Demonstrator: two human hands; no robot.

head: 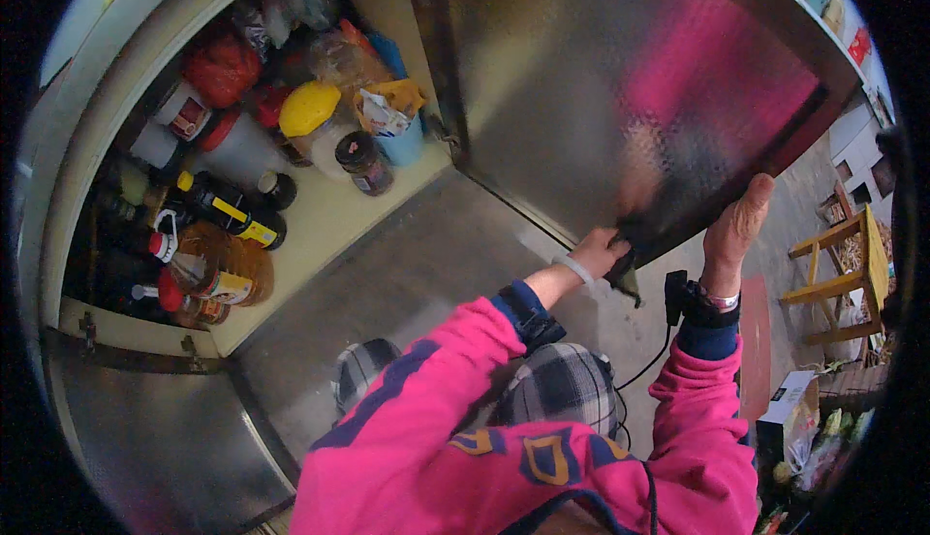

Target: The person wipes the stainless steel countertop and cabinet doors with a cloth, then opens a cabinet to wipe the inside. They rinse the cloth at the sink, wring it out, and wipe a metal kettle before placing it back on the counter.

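Observation:
My left hand (599,253) holds a dark, crumpled cloth (623,266) against the lower part of a swung-out cabinet door (538,99). The door's glossy inner panel mirrors the hand and a pink sleeve. At the door's outer edge, my right hand (737,226) is raised, with its palm and thumb against the frame; its other fingers are largely hidden. To the left, the cabinet shelf (334,233) holds a jar with a yellow lid (310,110), a dark-lidded glass jar (365,163), a dark bottle with a yellow cap (232,211) and a large oil bottle (221,266).
A second cabinet door (174,433) stands open at the lower left. A wooden stool (843,280) is on the floor at the right, above a cardboard box (788,404) and vegetables (835,433). A black cable (650,364) hangs from my right wrist.

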